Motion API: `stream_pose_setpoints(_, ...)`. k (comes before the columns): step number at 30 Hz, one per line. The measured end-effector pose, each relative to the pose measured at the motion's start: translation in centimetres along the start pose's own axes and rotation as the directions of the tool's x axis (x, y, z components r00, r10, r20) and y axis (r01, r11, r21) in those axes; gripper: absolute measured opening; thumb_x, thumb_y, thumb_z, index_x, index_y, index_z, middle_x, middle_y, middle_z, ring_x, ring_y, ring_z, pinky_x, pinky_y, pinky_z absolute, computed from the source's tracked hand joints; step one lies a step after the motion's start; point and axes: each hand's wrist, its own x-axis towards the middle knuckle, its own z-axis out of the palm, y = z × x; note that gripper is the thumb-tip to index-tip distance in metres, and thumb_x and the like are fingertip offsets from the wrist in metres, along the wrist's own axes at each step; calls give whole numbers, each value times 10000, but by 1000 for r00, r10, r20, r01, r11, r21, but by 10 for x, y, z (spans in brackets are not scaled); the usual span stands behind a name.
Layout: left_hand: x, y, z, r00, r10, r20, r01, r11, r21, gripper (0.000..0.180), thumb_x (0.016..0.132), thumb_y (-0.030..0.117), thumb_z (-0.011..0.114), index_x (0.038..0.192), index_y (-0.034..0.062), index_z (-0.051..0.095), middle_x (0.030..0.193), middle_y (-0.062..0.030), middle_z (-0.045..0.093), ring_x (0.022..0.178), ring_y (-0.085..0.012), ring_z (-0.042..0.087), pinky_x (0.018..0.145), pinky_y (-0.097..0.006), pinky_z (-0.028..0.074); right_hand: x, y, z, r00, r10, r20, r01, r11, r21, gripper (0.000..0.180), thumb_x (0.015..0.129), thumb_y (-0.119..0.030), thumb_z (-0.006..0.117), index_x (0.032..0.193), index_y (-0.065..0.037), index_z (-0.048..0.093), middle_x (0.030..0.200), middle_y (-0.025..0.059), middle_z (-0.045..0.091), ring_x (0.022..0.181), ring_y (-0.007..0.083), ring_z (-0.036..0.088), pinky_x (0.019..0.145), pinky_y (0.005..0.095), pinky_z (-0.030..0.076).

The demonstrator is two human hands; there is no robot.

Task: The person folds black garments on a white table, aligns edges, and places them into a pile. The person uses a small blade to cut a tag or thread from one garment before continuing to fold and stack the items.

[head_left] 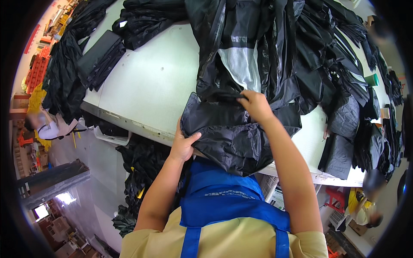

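A black, shiny garment [228, 148], which looks like a rain jacket, lies across the table in front of me. Its near part hangs over the table's front edge, toward my blue apron. White mesh lining [241, 64] shows through the opening farther back. At the left side of the near part, my left hand [184, 144] grips the fabric, thumb on top and fingers partly hidden behind it. Farther up and to the right, my right hand [254, 105] pinches a dark folded edge of the same garment, just below the mesh.
The white table [150, 64] bears heaps of black garments [318, 56] at the right and a folded dark bundle [101, 56] at the left. More black fabric [142, 172] hangs below its front edge. A green cylinder [371, 80] stands at the right. Other people are at both sides.
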Motion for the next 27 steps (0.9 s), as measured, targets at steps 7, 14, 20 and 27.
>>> stream_pose_setpoints(7, 3, 16, 89, 728, -405, 552, -594, 27, 804, 720, 796, 130, 705, 1420, 63, 352, 1266, -156, 558, 1056, -295, 581, 916, -423, 438, 47, 27, 6, 966, 240, 99, -238, 971, -34, 333, 833, -341, 679, 882, -13, 656, 771, 188, 636, 751, 294, 620, 720, 344, 473)
stream_pose_setpoints(14, 48, -55, 105, 737, -352, 578, -505, 282, 816, 497, 901, 198, 550, 1345, 0, 445, 1102, -247, 578, 964, -417, 583, 879, -411, 463, -79, 37, -54, 636, 135, -760, -248, 968, -35, 465, 759, -165, 751, 1149, 12, 569, 1088, 149, 598, 989, 310, 564, 897, 397, 423)
stream_pose_setpoints(20, 36, -71, 99, 660, -216, 720, -751, -161, 640, 683, 797, 261, 645, 1426, 173, 393, 1510, -110, 284, 1368, -304, 300, 1122, -525, 187, -176, 72, -32, 395, 907, -148, -212, 247, 946, 509, 790, -70, 709, 1230, 46, 480, 1159, 164, 560, 1046, 267, 553, 906, 345, 436)
stream_pose_setpoints(27, 70, -75, 77, 630, -519, 578, -255, 565, 785, 738, 827, 109, 569, 1488, 125, 243, 1486, -139, 357, 1327, -268, 394, 1097, -380, 299, -145, -5, -50, 981, -193, 21, 194, 966, -168, 539, 663, -62, 644, 1180, -216, 646, 1351, 83, 486, 1290, 319, 405, 1056, 463, 334)
